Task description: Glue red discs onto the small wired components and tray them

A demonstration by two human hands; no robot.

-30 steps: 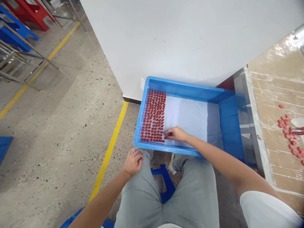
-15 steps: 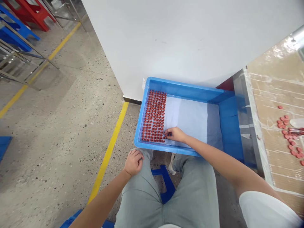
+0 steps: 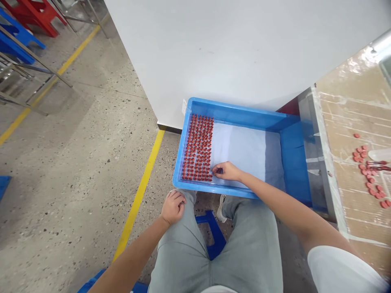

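Note:
Inside a blue plastic tray (image 3: 238,106), small shiny red pointed parts (image 3: 198,148) stand in close rows at the left end, on a pale sheet (image 3: 244,142). My right hand (image 3: 226,171) is low over the sheet, just right of the lower rows. Its fingers are curled together in a pinch, and whatever lies between the fingertips is hidden or too small to name. My left hand (image 3: 173,206) rests on my left knee (image 3: 187,197), palm down, fingers laid over it and holding nothing.
A white panel (image 3: 214,53) rises behind the tray. To the right, a cardboard-covered bench (image 3: 342,171) carries scattered red discs (image 3: 362,152) and thin dark-red pieces (image 3: 377,165). Blue (image 3: 26,36) and red stools (image 3: 39,16) and metal-legged frames stand at upper left.
My right hand has drawn slightly right, away from the rows, fingers still pinched. My left hand stays on the knee. The view has shifted a little.

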